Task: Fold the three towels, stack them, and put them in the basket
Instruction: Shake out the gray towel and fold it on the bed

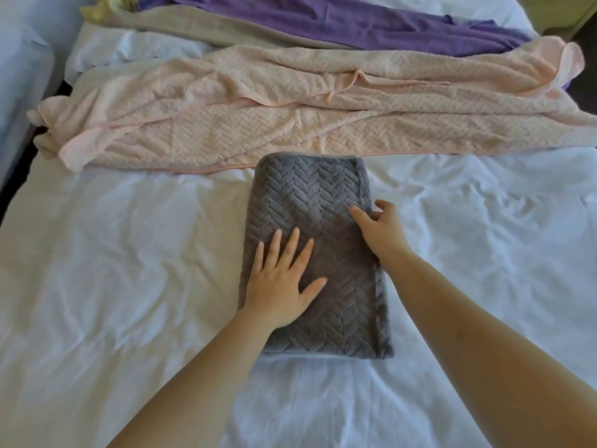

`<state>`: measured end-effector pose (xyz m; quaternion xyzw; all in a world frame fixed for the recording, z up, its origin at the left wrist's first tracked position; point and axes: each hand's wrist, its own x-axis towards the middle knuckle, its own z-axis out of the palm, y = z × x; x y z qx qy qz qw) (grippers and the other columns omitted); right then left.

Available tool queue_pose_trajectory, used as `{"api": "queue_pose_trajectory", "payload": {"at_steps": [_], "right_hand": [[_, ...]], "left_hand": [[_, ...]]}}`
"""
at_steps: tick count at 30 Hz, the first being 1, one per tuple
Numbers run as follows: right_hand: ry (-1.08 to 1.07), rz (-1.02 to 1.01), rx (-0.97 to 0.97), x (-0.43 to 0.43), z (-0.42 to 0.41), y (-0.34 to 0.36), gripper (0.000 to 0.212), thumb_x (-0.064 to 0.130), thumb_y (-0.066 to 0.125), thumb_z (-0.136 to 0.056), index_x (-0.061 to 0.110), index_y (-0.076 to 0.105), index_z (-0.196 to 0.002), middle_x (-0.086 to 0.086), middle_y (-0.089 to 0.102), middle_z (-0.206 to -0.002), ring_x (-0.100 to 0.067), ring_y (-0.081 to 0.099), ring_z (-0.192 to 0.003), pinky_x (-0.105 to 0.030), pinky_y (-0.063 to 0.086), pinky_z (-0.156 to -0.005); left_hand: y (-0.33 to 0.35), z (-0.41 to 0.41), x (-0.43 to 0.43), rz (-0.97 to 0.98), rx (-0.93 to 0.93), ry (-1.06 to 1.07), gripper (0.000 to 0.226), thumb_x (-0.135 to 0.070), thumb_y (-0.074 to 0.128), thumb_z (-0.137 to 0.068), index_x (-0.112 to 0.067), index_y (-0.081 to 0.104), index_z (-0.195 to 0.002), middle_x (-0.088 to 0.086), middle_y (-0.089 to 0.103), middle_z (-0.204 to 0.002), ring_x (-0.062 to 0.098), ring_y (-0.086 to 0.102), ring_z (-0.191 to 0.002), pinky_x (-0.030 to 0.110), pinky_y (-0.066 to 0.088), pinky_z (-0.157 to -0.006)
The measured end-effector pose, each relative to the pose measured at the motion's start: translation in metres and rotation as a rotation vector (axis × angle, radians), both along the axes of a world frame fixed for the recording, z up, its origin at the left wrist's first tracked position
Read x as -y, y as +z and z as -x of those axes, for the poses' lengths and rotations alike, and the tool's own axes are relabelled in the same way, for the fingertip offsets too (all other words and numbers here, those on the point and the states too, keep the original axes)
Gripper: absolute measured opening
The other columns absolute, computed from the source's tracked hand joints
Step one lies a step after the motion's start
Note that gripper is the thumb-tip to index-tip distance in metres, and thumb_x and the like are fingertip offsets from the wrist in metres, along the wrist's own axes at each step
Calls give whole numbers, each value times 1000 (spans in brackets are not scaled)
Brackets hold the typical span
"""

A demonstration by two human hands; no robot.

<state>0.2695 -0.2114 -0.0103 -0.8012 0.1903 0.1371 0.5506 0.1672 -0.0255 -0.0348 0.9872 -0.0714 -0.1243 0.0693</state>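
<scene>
A grey towel [323, 195] with a herringbone weave lies folded into a narrow rectangle in the middle of the bed. My left hand [284, 279] rests flat on its left half, fingers spread. My right hand [381, 227] touches its right edge with the fingers bent over the fold. Behind it a pink towel [290, 118] of the same weave lies spread and rumpled across the bed. Further back are a beige towel [200, 27] and a purple cloth [355, 21], both unfolded. No basket is in view.
The bed is covered by a wrinkled white sheet [129, 253]. A dark gap [19, 166] runs along the bed's left edge, with pale bedding beyond it. A yellowish piece of furniture [562, 11] stands at the far right corner.
</scene>
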Motion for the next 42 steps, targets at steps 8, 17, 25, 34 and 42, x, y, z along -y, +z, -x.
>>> {"api": "queue_pose_trajectory", "payload": {"at_steps": [8, 17, 25, 34, 42], "right_hand": [[34, 32, -10, -9, -56, -2, 51, 45, 66, -84, 15, 50, -121, -3, 60, -106, -17, 60, -87, -34, 54, -71], [0, 263, 151, -5, -87, -17, 29, 27, 53, -96, 8, 52, -117, -6, 57, -106, -26, 56, -100, -32, 39, -76], [593, 711, 457, -20, -61, -30, 60, 55, 17, -98, 30, 12, -152, 11, 5, -160, -7, -7, -146, -32, -1, -117], [607, 674, 292, -9, -26, -16, 65, 62, 6, -93, 34, -6, -151, 21, -20, -154, -5, -24, -142, -32, -12, -116], [741, 755, 171, 4, 83, -29, 63, 63, 6, -92, 39, -12, -148, 20, -16, -157, -6, -23, -142, -32, -10, -117]], "left_hand": [[13, -65, -5, 155, 264, 153, 74, -70, 20, -88, -32, 15, -152, 1, 2, -162, 23, -1, -149, 47, 0, -118], [-15, -113, 2, 19, -52, 114, 124, -103, 27, -40, -51, -26, -140, -9, -35, -153, 30, -32, -140, 76, -8, -100], [-15, -146, -20, 21, 72, 163, 83, -82, -3, -78, -40, -8, -149, -11, -16, -160, 18, -22, -145, 51, -11, -116], [3, -97, -34, 108, 80, 149, 73, -68, 1, -89, -32, -3, -152, -9, -17, -159, 14, -19, -146, 41, -10, -117], [-2, 8, -13, 78, -44, 117, 69, -71, 2, -85, -44, -11, -148, -14, -28, -152, 16, -19, -146, 49, -10, -116]]}}
